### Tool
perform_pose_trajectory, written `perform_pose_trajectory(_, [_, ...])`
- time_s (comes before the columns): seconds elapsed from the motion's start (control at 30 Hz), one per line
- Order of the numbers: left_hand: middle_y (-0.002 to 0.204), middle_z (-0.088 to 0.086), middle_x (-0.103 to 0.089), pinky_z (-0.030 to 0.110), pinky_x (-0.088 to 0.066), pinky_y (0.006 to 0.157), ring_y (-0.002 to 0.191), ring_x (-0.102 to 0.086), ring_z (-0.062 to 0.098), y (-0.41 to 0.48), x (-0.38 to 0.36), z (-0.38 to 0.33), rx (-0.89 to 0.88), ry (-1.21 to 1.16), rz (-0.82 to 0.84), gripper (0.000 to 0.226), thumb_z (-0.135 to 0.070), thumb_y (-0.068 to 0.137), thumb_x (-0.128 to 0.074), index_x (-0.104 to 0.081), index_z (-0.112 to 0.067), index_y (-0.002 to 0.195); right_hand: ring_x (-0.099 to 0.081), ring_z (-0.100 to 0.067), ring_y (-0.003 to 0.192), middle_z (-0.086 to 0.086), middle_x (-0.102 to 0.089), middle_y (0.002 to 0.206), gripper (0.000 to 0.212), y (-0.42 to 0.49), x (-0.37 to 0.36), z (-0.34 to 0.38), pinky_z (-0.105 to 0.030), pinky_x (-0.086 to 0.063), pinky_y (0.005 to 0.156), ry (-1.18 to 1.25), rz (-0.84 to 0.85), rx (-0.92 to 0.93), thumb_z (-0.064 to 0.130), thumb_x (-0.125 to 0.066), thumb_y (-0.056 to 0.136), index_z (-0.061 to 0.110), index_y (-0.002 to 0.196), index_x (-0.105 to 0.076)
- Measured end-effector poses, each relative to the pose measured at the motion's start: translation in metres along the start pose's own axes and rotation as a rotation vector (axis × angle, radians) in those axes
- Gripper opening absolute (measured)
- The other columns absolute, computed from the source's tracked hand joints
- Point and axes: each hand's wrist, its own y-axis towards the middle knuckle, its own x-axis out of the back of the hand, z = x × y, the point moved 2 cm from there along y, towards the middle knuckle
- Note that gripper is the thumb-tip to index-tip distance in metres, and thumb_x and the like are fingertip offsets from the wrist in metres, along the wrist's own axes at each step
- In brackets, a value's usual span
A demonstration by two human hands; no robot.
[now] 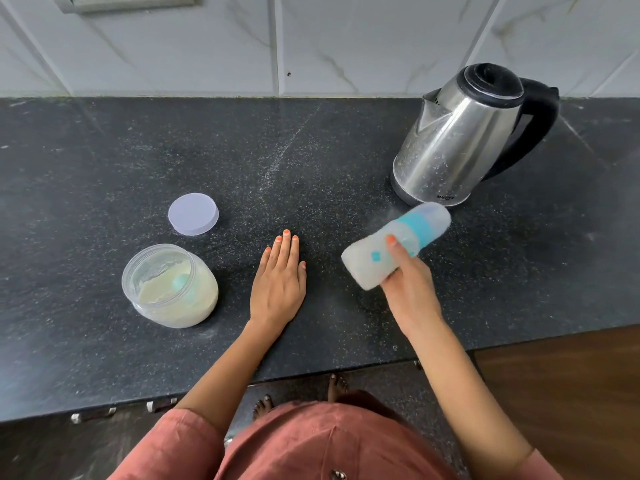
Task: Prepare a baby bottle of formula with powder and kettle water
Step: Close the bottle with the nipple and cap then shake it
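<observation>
**Black worktop, bottle in the air: we're at the mixing stage**

Dark speckled stone worktop (346,150) runs under pale marbled wall tiles (207,46), and we're looking straight down on the action. Our right hand (408,282) has the translucent baby bottle with the teal collar and clear cap (367,263) lifted off the worktop and tilted, cap end pointing up towards the stainless steel kettle with the black lid and handle (457,140). The grip is curled round the lower body, thumb on top. The bottle is smeared with blur and looks cloudy white inside, so we read this as the shake: powder and water in, top on, mixing under way.

Our left hand (278,275) lies flat on the worktop between jar and bottle, fingers straight and close together, holding nothing.

Over on the left, the clear plastic jar (169,285) stands open, roughly half full of cream powder, with a teal scoop (181,282) resting in it. Its round pale lilac lid (193,213) lies just behind it, apart from it. The kettle stands upright with its lid down; how much water it holds we can't tell.

Next up, as we judge it: a firm hold so the cap stays seated, a check for lumps, then the bottle set down upright. That jar wants its lid back too.
</observation>
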Motion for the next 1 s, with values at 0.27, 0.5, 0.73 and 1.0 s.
perform_pose_trajectory(0.27, [0.157,0.008,-0.01,0.028,0.003,0.115,0.145,-0.007,0.019,0.0,-0.001,0.003,0.004,0.008,0.002,0.051,-0.027,0.101,-0.022,-0.012,-0.009,0.147,-0.066,-0.016,0.09,-0.012,-0.068,0.101,0.033,-0.015,-0.002,-0.012,-0.034,-0.053,0.085,-0.328,0.139,-0.077,0.021,-0.07,0.058,0.017,0.091,-0.065])
perform_pose_trajectory(0.5, [0.156,0.01,-0.013,0.031,-0.001,0.116,0.144,-0.011,0.022,-0.004,0.0,0.003,0.009,0.003,0.002,0.051,-0.026,0.101,-0.026,-0.016,-0.007,0.146,-0.062,-0.021,0.098,-0.008,-0.066,0.104,0.033,-0.012,-0.006,-0.012,-0.033,-0.054,0.083,-0.224,0.093,-0.056,0.022,-0.067,0.065,0.015,0.097,-0.062])
perform_pose_trajectory(0.73, [0.156,0.009,-0.012,0.029,0.001,0.115,0.145,-0.009,0.021,-0.001,0.0,0.0,0.003,0.0,-0.001,0.051,-0.026,0.101,-0.025,-0.015,-0.007,0.147,-0.066,-0.013,0.091,-0.001,-0.07,0.097,0.027,0.002,-0.006,-0.002,-0.029,-0.055,0.082,-0.036,0.055,-0.023,0.02,-0.065,0.07,0.017,0.096,-0.062])
perform_pose_trajectory(1.0, [0.156,0.01,-0.012,0.03,0.002,0.115,0.145,-0.009,0.021,0.001,0.001,0.0,-0.001,-0.006,0.002,0.051,-0.026,0.101,-0.025,-0.014,-0.007,0.147,-0.065,-0.019,0.094,-0.006,-0.071,0.098,0.038,-0.011,-0.002,-0.009,-0.03,-0.054,0.082,-0.429,0.24,-0.068,0.026,-0.073,0.056,0.017,0.092,-0.067])
